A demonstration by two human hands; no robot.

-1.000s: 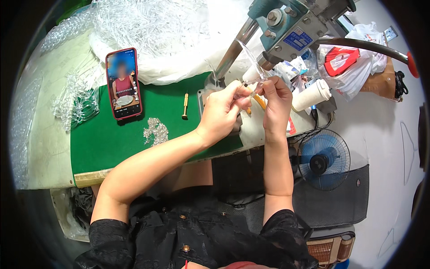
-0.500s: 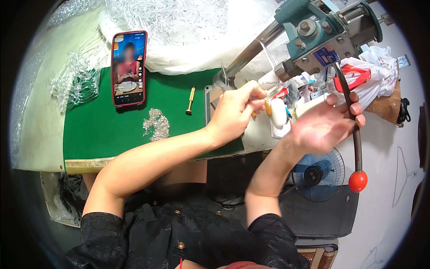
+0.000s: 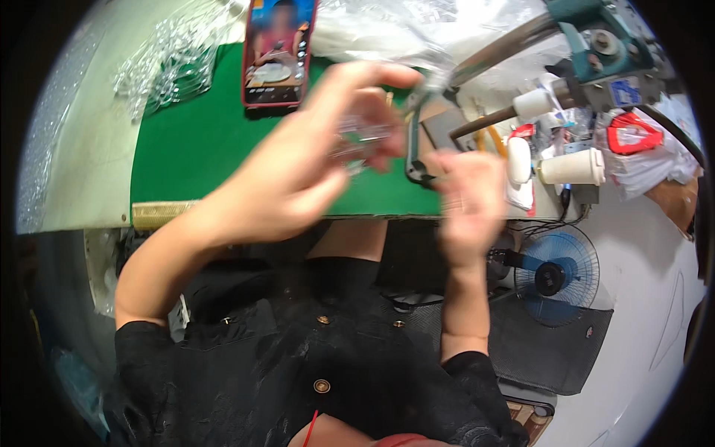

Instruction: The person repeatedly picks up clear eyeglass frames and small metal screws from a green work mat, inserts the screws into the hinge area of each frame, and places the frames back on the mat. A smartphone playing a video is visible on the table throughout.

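Holding, left hand [image 3: 316,153]: fingers bent around a clear, glossy plastic piece [image 3: 359,138], with the thumb standing apart from the fingertips. The piece lies within the curl of the fingers, above a flat green mat [image 3: 186,141]; its outline is blurred.

Right hand [image 3: 473,208]: fingers folded, blurred, just beside the dark-edged metal base [image 3: 411,160] of the press, at the mat's right side; whether anything is gripped, cannot tell.

Press: teal-painted metal head [image 3: 585,52] on a slanted, bare steel column [image 3: 506,54], upper right.

Phone: upright screen in a red case [image 3: 275,56], beyond the left forearm, on the mat.

Loose stock: tangled heap of clear plastic pieces [image 3: 175,71], upper left, partly over the mat's corner.

Right of the press base: white, rounded oblong object [image 3: 519,160]; next to it, white cylindrical cup [image 3: 581,167], tilted on its side. Farther right, white plastic bag with a red patch [image 3: 670,160].

Below the bench edge: round blue-bladed fan [image 3: 555,276] with wire guard.
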